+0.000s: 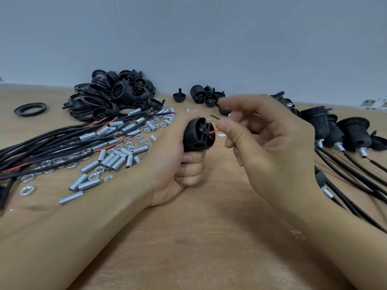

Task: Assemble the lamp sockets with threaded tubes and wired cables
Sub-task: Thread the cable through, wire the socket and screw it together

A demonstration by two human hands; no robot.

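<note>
While left hand (178,155) grips black ribbed plastic lamp socket (198,133) mid-table, right hand (268,143) pinches thin red wire (213,132) at socket's right face.

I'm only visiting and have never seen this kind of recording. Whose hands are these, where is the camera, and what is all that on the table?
There is no robot: a person wears a camera on the head, looking down at their own hands. The left hand grips a black lamp socket. The right hand pinches a red wire sticking out of it. On the wooden table lie black cables, metal tubes, nuts, a heap of socket parts and finished sockets.
</note>
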